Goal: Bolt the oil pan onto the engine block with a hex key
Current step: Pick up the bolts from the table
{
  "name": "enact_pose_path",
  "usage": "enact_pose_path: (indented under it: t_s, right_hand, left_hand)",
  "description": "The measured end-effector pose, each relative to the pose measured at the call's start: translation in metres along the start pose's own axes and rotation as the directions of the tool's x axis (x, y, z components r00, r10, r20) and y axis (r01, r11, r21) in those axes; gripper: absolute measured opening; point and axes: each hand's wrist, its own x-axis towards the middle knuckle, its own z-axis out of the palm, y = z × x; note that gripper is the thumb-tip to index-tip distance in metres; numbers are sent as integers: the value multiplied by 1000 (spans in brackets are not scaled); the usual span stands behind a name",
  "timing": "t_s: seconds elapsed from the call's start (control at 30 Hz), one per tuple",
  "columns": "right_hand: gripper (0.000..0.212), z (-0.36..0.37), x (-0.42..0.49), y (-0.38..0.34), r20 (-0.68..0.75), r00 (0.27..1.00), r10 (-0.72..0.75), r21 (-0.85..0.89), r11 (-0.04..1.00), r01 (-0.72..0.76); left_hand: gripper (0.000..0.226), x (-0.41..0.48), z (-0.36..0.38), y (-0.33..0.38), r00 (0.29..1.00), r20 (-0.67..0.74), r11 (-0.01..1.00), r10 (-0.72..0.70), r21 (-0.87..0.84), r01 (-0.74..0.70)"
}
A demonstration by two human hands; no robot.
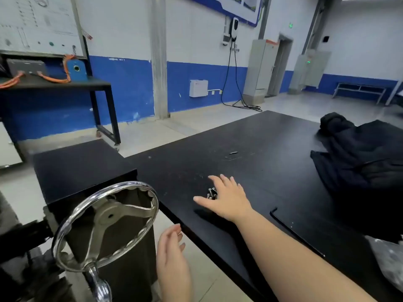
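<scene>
Nearest the camera, the left hand (172,253) was held off the near edge of the black tabletop (261,136), its fingers loosely curled and nothing gripped in it. Just to its left, a chromed handwheel (106,223) with a hanging crank handle (99,284) was mounted on the front of a dark boxy stand (82,166). At the right edge, a crumpled clear plastic bag (386,262) was partly seen on the tabletop. A black hex key (296,233) was laid flat on the tabletop beside the right forearm, its short leg turned away from the camera, untouched by either hand. Further in, the right hand (226,199) was stretched over the tabletop with fingers spread wide and thumb extended, nothing clasped; a small cluster of bright bolts (212,192) was seen in the gap between thumb and forefinger, though whether they were touched could not be told. Beyond that, a small metal piece (233,152) was left alone on the tabletop, and a black jacket (359,158) was heaped at the right. In the distance, a dark bench (54,83) with orange cables and a blue unit (76,69) was set against the blue-and-white wall, with a grey cabinet (259,66) further along.
</scene>
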Motion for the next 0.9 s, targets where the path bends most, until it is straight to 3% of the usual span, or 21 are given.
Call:
enact_pose_path:
  t_s: [0.07, 0.2, 0.3, 0.73, 0.9]
  right_hand:
    - [84, 5, 2, -5, 16, 998, -65, -99, 993, 66]
    - [41, 12, 6, -8, -129, 982, -139, -161, 980, 118]
    - [22, 11, 6, -11, -169, 975, -146, -159, 980, 119]
    - [6, 9, 6, -19, -156, 987, -48, -266, 964, 5]
    - [12, 14, 7, -23, -177, 984, -26, -347, 937, -38]
  left_hand:
    - [32, 2, 1, 0, 999, 3, 999, 39, -16, -39]
    - [29, 2, 0, 0, 994, 37, 995, 102, 17, -103]
    - [29, 0, -1, 1, 991, 53, 991, 125, 46, -127]
    - [26, -6, -8, 0, 988, 98, 984, 120, 119, -132]
    - [28, -5, -6, 4, 979, 138, 977, 151, 128, -168]
